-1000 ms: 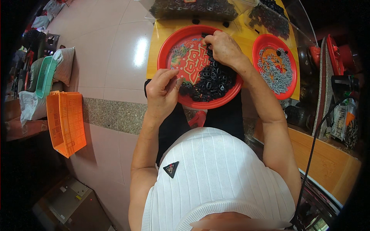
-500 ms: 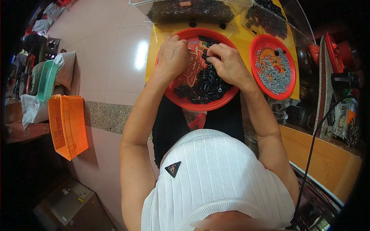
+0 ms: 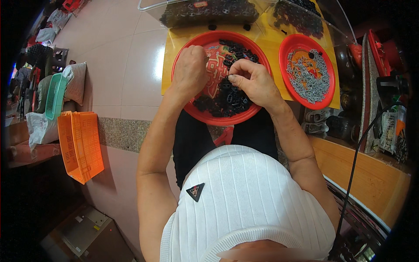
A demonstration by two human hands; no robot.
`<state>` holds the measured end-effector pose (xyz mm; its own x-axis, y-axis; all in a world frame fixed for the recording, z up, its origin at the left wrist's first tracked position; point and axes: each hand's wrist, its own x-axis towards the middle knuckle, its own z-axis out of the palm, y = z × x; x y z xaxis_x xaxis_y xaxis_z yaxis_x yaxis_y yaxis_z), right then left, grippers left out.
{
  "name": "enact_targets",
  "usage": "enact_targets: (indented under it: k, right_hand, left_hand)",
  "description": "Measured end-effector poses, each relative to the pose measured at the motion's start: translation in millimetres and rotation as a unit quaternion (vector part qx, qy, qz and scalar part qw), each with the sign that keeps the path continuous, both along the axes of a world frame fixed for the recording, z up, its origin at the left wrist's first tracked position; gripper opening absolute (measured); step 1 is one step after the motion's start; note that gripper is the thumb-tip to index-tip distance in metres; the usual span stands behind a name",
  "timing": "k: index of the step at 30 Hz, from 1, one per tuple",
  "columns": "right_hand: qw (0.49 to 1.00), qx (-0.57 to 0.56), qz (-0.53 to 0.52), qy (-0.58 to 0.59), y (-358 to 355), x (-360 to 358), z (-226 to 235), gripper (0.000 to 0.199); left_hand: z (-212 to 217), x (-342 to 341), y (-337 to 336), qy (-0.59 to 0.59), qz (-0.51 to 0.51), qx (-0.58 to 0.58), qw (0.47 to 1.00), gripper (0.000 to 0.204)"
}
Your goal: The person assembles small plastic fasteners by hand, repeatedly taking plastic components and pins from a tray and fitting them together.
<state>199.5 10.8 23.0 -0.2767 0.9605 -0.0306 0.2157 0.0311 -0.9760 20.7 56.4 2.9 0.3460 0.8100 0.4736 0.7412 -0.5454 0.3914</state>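
Observation:
A round red tray (image 3: pixel 217 119) sits over my lap, with many small black plastic parts (image 3: pixel 227 99) heaped on its near and right side. My left hand (image 3: pixel 190 69) is closed in a fist over the tray's left part; what its fingers hold, if anything, is hidden. Over the right side of the tray, my right hand (image 3: pixel 254 84) has thumb and forefinger pinched together just above the black parts. Whatever is between those fingertips is too small to name. To the right, a second red tray (image 3: pixel 284 75) bears a spread of small silver screws (image 3: pixel 321 85).
Clear plastic bins of black parts (image 3: pixel 209 13) stand at the far side of the yellow tabletop (image 3: pixel 273 30). An orange crate (image 3: pixel 83 146) and a green basket (image 3: pixel 55 97) are on the left. At right, a black cable (image 3: pixel 352 168) hangs beside a wooden board (image 3: pixel 362 179).
My right hand has drawn slightly nearer and left, away from the tray's upper right. My left hand has turned into a tighter fist, a little lower. The view has shifted slightly.

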Motion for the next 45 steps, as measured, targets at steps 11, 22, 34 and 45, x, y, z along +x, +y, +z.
enact_targets:
  k: [11,22,34,45]
  right_hand:
    - [0.989,-0.096,-0.029,0.106,-10,-21,-7,0.011]
    - [0.949,-0.166,0.060,0.260,-3,-46,-2,0.017]
    - [0.983,-0.109,0.048,0.138,0,-49,-4,0.010]
    - [0.958,-0.157,0.064,0.229,0,-44,-13,0.010]
  left_hand:
    - [-2,-14,-38,-0.490,-0.025,-0.314,0.813,0.008]
    - [-6,-14,-59,-0.556,-0.078,-0.163,0.812,0.009]
    - [-10,-11,-64,-0.623,0.002,-0.273,0.733,0.009]
    - [-8,-12,-64,-0.445,-0.013,-0.098,0.890,0.012]
